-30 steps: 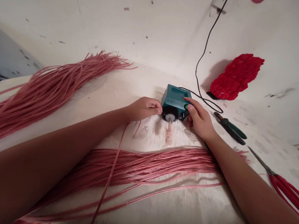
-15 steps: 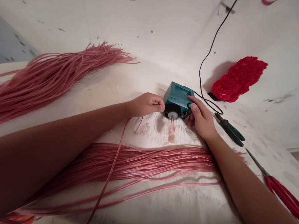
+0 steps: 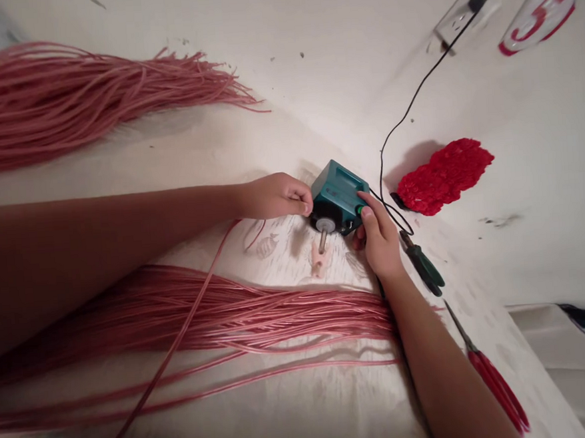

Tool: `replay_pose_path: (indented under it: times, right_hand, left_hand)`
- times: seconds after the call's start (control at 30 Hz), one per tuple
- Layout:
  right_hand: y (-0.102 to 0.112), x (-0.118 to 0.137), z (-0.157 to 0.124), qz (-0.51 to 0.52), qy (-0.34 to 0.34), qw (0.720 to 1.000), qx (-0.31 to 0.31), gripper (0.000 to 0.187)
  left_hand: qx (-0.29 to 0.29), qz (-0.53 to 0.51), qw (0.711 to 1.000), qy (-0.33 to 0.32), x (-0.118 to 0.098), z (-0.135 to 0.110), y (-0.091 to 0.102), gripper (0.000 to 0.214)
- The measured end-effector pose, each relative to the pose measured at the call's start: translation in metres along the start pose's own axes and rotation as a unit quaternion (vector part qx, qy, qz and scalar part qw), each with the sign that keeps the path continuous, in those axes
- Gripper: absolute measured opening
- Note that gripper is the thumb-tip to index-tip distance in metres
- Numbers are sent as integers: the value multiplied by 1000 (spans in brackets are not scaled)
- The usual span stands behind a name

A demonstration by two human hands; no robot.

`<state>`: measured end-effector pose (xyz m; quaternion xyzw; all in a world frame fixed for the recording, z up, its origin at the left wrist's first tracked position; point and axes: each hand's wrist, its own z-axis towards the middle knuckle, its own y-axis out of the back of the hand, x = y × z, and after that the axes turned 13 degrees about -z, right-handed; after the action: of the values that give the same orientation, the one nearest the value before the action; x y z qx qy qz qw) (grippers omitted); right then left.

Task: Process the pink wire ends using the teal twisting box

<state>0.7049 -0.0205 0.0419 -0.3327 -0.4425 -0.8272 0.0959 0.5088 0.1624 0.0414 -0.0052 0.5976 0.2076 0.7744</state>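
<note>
1. Teal plastic motor box (image 3: 338, 192) sits mid-view on a white work surface (image 3: 295, 405), a short metal shaft (image 3: 322, 242) pointing toward 6 o'clock from its white hub.
2. Right hand (image 3: 380, 236) closes in a narrow grip around the box's near corner, its thumb on a green button (image 3: 360, 209). Left hand (image 3: 275, 197) is curled, with its fingertips against the box at 9 o'clock; whether it holds anything there cannot be told.
3. Pressing the button might spin the shaft, and a stray strand from the pink cords (image 3: 230, 323) at 7 o'clock could then snag on it. A tug on the black cable (image 3: 414, 97), which runs toward a wall socket (image 3: 459, 24) at 1 o'clock, could pull the box off line.
4. A clear plastic container (image 3: 541, 8) with red markings stands at 1 o'clock; its contents cannot be made out. Green-handled pliers (image 3: 423, 270) and red-handled scissors (image 3: 494, 382) lie around 4 o'clock.
</note>
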Motion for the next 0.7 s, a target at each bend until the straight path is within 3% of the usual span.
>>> replay_pose_path:
  times: [0.7]
  right_hand:
    - [2,7,-2,-43,2,999,-3,56]
  left_hand:
    - [-4,-15,1000,-11,-5,-5,-2,16]
